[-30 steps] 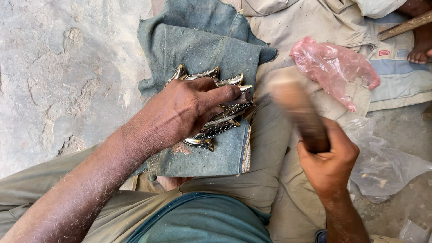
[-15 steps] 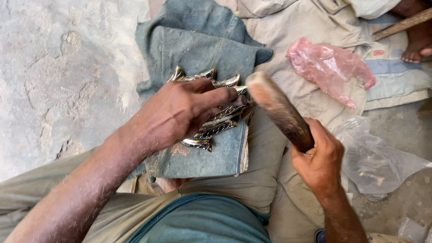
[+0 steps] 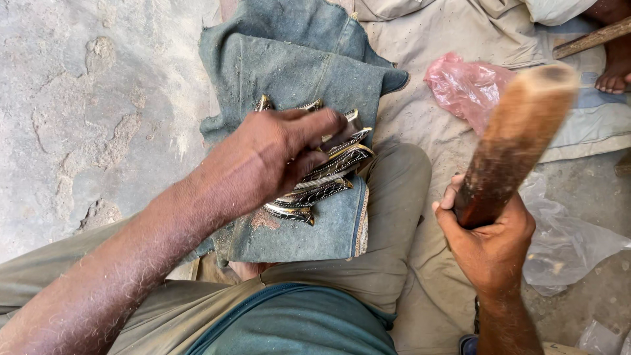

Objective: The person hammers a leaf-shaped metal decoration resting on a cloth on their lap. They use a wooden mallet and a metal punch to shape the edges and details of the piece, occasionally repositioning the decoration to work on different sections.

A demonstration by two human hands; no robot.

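My left hand [image 3: 266,161] presses down on a fanned stack of curved, engraved metal pieces [image 3: 328,181] with silver and gold edges. They lie on a folded piece of blue denim cloth [image 3: 296,72] spread over my knee. My right hand [image 3: 490,240] grips a thick wooden club [image 3: 516,141] by its lower end, raised upright to the right of the stack and apart from it.
A crumpled pink plastic bag [image 3: 467,85] lies on beige cloth [image 3: 420,39] behind the club. Clear plastic sheeting [image 3: 568,246] sits at right. Cracked grey ground [image 3: 85,112] fills the left. Another person's bare foot [image 3: 614,79] and a wooden stick [image 3: 591,39] are at top right.
My right hand has swung the wooden club up and away to the right from the metal pieces. My left hand stays on the stack.
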